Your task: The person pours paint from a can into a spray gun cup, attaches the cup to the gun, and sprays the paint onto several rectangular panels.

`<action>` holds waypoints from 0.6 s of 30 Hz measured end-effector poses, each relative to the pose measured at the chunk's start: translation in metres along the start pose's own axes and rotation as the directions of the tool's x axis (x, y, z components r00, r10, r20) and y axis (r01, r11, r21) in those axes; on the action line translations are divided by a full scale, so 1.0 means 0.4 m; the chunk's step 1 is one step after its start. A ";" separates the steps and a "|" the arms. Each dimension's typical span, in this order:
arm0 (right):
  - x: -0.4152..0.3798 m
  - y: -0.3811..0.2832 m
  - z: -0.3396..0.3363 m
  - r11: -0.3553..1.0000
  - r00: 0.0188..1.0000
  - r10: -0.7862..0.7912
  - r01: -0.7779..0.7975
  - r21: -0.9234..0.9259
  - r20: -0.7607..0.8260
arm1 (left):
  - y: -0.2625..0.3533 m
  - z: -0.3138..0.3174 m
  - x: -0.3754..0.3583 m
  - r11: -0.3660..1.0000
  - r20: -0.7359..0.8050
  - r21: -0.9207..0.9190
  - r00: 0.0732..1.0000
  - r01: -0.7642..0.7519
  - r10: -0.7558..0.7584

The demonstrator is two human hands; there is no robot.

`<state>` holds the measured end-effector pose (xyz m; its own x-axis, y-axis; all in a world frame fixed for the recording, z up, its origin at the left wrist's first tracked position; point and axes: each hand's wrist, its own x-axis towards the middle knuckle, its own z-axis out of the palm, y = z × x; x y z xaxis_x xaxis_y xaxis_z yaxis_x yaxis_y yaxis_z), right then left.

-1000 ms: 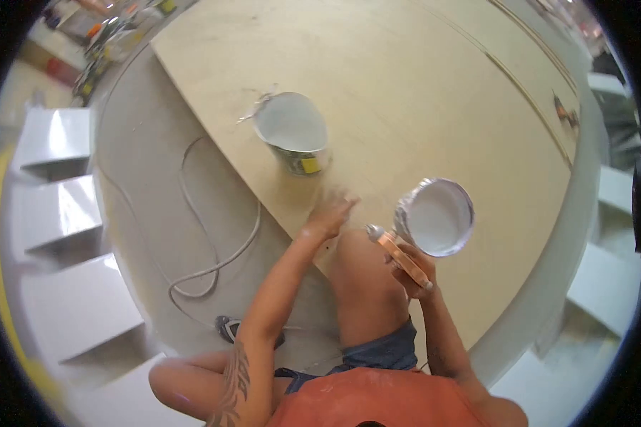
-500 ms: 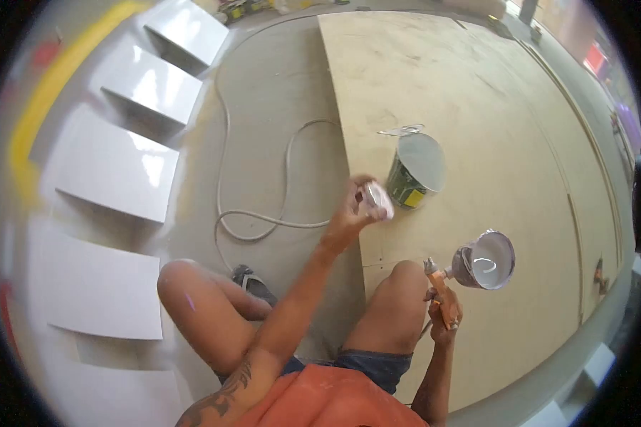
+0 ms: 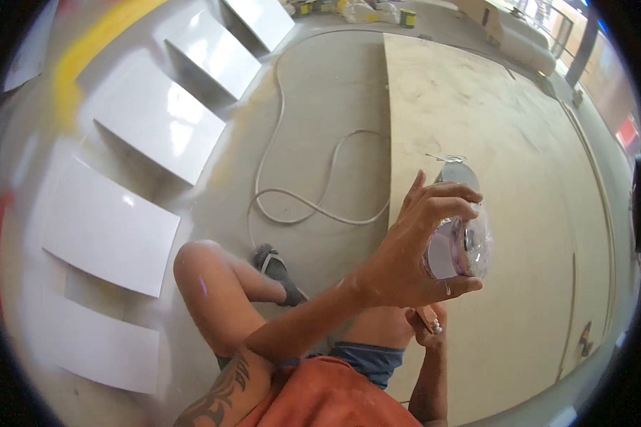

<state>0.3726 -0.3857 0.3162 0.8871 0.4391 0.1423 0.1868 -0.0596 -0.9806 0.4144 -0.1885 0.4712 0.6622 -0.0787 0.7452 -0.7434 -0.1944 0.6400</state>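
My left hand (image 3: pixel 406 238) is raised in front of me, its fingers and thumb curved around the edge of a paint-smeared cup lid (image 3: pixel 477 245). The lid overlaps the open mouth of the spray gun's cup (image 3: pixel 443 252), whose pale inside shows beside my palm. Lower down, my right hand (image 3: pixel 431 334) is wrapped around the orange handle of the spray gun (image 3: pixel 426 317). Most of the gun is hidden behind my left hand. Just beyond the fingers stands a paint can (image 3: pixel 457 173), partly covered by them.
Several glossy white panels (image 3: pixel 114 224) stand raised in a row on my left. A pale hose (image 3: pixel 313 206) loops over the grey floor. The large wooden board (image 3: pixel 527 213) lies to my right, with a small tool (image 3: pixel 585 340) near its far right edge.
My left hand has carried the lid right, from beside the paint can to the spray gun's cup. The view has shifted, and the gun is now mostly hidden.
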 end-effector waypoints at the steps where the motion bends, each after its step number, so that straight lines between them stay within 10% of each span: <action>1: -0.006 0.021 0.006 1.000 1.000 0.001 -0.001 0.005 0.018 | -0.004 -0.004 -0.027 0.999 -0.008 0.030 1.000 0.018 -0.017; 18: 0.105 -0.115 0.054 1.000 0.914 0.006 -0.008 0.003 0.406 | 0.175 -0.153 -0.078 0.872 -0.240 0.459 0.969 0.173 -0.066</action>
<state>0.3920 -0.3452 0.3643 0.6400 0.7652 0.0693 0.1787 -0.0605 -0.9820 0.3358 -0.1399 0.5041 0.6679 0.1712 0.7243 -0.4899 -0.6315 0.6010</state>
